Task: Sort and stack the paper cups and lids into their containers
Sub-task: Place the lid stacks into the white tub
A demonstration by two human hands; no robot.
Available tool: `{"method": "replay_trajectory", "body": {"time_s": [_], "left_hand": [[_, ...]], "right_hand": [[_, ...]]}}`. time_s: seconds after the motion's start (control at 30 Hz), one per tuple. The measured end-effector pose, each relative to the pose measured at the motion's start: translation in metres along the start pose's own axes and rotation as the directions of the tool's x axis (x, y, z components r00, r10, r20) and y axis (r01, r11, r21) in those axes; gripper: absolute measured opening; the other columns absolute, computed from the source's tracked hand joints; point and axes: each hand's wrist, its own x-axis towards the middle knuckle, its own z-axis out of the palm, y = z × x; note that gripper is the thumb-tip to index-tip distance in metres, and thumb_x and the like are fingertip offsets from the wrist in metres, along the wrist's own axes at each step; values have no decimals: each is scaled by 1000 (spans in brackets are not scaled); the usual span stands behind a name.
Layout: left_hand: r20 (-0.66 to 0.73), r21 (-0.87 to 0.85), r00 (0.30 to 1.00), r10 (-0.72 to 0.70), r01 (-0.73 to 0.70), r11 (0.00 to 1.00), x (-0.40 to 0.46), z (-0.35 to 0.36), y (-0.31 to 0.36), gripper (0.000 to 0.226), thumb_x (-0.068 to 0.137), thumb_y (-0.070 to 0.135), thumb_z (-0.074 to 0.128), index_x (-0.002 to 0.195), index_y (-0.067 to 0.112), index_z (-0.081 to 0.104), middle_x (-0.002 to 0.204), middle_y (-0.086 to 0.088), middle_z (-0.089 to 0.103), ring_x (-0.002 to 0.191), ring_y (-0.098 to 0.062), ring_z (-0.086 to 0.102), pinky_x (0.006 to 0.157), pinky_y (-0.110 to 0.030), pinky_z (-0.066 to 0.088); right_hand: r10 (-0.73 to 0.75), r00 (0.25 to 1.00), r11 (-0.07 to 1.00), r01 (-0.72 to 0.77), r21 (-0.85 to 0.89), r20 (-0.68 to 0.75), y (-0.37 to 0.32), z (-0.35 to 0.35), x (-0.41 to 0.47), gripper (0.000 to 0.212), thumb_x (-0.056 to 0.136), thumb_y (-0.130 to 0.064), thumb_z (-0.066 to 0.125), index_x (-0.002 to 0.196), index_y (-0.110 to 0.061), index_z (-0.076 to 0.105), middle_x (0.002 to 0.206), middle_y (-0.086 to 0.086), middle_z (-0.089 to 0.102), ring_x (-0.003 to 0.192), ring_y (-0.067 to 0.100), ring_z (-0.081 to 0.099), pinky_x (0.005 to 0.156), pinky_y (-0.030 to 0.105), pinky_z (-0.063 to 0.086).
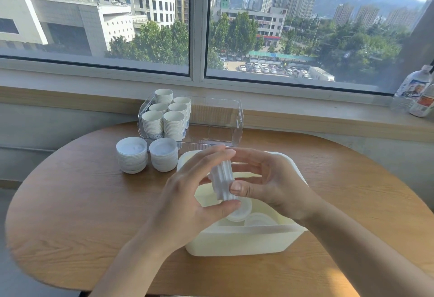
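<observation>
The likeliest slip here, as I judge it, is the small stack of lids (222,182) fanning apart and spilling: it is held edge-on in mid-air above the white bin (237,240), squeezed only from its 2 ends, so any easing of that pressure, or a skewed push from either side, could let the middle lids drop out of line. They would most likely fall into the bin among the loose lids (249,214) lying at its bottom, which costs time rather than damage, but a sideways pop could send some over the rim onto the table (70,214). The left hand (190,193) has its fingers curved round the near and left side of the stack, thumb under its lower end by the loose lids, fingertips reaching over its top. The right hand (270,184) closes on it from the other side, its thumb (237,188) pressed flat against the stack's lower right edge and its fingers arched above the top; both hands are partly closed, gripping this one stack between them. Further back on the table, 2 finished lid stacks (146,154) stand just beside the clear container (234,118), which holds 6 columns of paper cups (168,116) in its left part.
</observation>
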Motion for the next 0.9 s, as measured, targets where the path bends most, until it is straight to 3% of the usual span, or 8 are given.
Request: {"method": "replay_trajectory", "body": {"time_s": [0.1, 0.17, 0.27, 0.33, 0.43, 0.6, 0.77, 0.9], "left_hand": [[-18, 75, 1000, -9, 10, 997, -2, 0, -5, 74, 75, 24, 93, 140, 28, 60, 147, 12, 56, 136, -15, 56, 96, -35, 59], [-43, 131, 999, -13, 18, 991, -5, -3, -12, 72, 76, 26, 92, 139, 32, 59, 145, 14, 56, 133, -13, 57, 94, -38, 59], [-81, 176, 995, -60, 73, 982, -10, -7, -22, 76, 74, 28, 92, 138, 43, 55, 145, 19, 54, 124, -4, 59, 92, -39, 59], [-96, 199, 992, -80, 98, 975, -12, -8, -25, 77, 73, 31, 92, 138, 45, 53, 144, 21, 54, 122, -1, 58, 94, -37, 57], [-95, 197, 991, -90, 107, 974, -13, -7, -27, 78, 72, 31, 93, 138, 45, 53, 145, 23, 53, 130, -2, 55, 100, -32, 52], [-65, 182, 990, -124, 134, 974, -14, -5, -32, 79, 72, 29, 95, 138, 44, 53, 144, 23, 55, 129, -5, 56, 99, -39, 53], [-40, 207, 987, -156, 161, 965, -14, -6, -33, 79, 71, 34, 94, 138, 46, 53, 143, 26, 55, 130, -6, 56, 100, -41, 53], [-29, 212, 986, -163, 166, 963, -14, -6, -32, 80, 71, 33, 94, 138, 47, 52, 143, 26, 54, 130, -5, 55, 101, -40, 52]], "right_hand": [[51, 999, 998, -51, -34, 8, 1, -2, 3, 65, 81, -23, 82, 142, -21, 60, 134, -5, 71, 126, 12, 65, 106, 36, 55], [111, 994, 971, -110, -214, -7, 9, -10, 8, 65, 80, -32, 85, 141, -24, 62, 131, -10, 71, 121, 4, 66, 105, 31, 54], [274, 959, 732, -160, -662, 72, 24, -25, 17, 45, 82, -37, 88, 124, -34, 72, 113, -22, 73, 102, -8, 66, 92, 16, 53], [409, 902, 566, -130, -814, 141, 33, -25, 21, 38, 85, -36, 85, 121, -35, 74, 100, -24, 68, 89, -11, 59, 78, 5, 43], [505, 842, 484, -97, -870, 187, 48, -18, 25, 36, 87, -34, 83, 122, -31, 75, 93, -23, 61, 90, -2, 54, 71, 5, 36], [584, 789, 428, -97, -899, 193, 66, -11, 32, 27, 88, -30, 81, 115, -27, 77, 102, -11, 72, 98, 8, 55, 75, 19, 42], [589, 786, 358, -44, -933, 189, 74, -11, 33, 16, 91, -29, 77, 107, -27, 78, 103, -10, 77, 95, 8, 49, 81, 25, 40], [548, 818, 370, -49, -928, 176, 72, -15, 31, 15, 95, -27, 71, 108, -29, 79, 104, -11, 77, 95, 8, 50, 82, 26, 41]]}}
